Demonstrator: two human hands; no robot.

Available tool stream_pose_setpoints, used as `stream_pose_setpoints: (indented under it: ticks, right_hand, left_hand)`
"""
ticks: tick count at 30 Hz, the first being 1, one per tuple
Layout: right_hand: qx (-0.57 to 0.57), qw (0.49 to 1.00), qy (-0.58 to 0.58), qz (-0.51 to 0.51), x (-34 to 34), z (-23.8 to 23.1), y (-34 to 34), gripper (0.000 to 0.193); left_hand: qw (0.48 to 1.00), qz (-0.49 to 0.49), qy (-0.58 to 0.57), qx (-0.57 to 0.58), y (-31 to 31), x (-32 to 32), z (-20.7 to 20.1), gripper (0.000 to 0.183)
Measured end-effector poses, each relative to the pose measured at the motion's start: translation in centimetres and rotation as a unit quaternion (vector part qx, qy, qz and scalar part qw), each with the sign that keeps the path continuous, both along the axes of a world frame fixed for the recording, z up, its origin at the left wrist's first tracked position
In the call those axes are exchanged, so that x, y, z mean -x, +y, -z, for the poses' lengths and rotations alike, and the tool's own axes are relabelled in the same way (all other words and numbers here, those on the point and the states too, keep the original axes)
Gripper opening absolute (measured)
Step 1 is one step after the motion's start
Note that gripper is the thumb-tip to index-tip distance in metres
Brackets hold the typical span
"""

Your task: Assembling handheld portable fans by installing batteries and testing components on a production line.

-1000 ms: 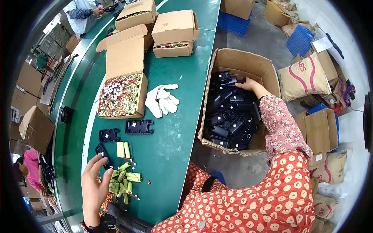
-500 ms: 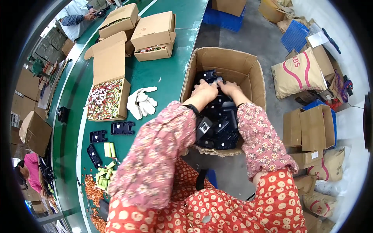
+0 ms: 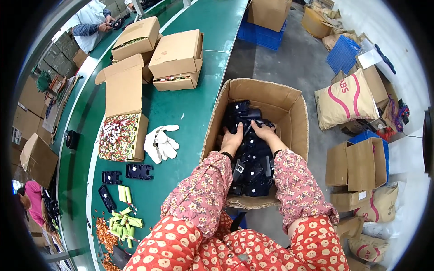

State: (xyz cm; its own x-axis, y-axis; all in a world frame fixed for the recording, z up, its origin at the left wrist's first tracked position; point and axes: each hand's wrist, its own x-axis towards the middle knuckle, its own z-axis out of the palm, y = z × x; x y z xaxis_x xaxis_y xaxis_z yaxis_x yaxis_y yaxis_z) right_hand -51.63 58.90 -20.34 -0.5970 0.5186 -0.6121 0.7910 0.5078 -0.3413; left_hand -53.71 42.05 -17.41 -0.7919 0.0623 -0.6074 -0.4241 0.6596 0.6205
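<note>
The green table (image 3: 192, 113) is filling the left side, its long right edge running close beside the carton; whether they are touching, I cannot tell. Grey floor (image 3: 289, 63) is showing beyond the carton's far rim and along its right side, where a printed sack (image 3: 347, 99) is lying well apart.

The open carton (image 3: 257, 92) is standing in front of the person, its walls fencing both hands in. The left wall is rising near the left hand (image 3: 231, 140); wider room is lying between the right hand (image 3: 264, 132) and the right wall. Both sleeved forearms are passing over the near rim.

On the table, an open box of wired cells (image 3: 141, 137) is sitting left of a white glove (image 3: 161, 144).

Inside the carton, black casings (image 3: 254, 178) are lying beneath, between and around the hands, with many spreading toward the near wall. The hands are resting apart, just beside each other, fingers bent among the casings, thumbs pointing inward. Casings are hiding the fingertips, so I cannot tell whether either hand is gripping one.

Smallest, green cells (image 3: 124, 221) are lying heaped on the table.
</note>
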Motion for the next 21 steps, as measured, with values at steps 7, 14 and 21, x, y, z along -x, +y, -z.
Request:
stream_pose_setpoints:
  ticks: [7, 14, 21]
  right_hand:
    - [0.026, 1.000, -0.009, -0.014, 0.2, -2.4, -1.2, 0.112]
    - [0.269, 0.940, 0.182, 0.100, -2.4, 0.7, 0.9, 0.111]
    - [0.238, 0.940, 0.184, 0.160, -2.9, -6.1, -4.4, 0.093]
  left_hand:
    - [1.000, -0.008, -0.020, -0.018, -0.4, 0.0, -1.2, 0.107]
    - [0.983, -0.046, -0.044, -0.174, 2.8, -1.5, -1.1, 0.116]
    - [0.932, -0.078, -0.146, -0.323, 0.3, -0.8, -2.1, 0.095]
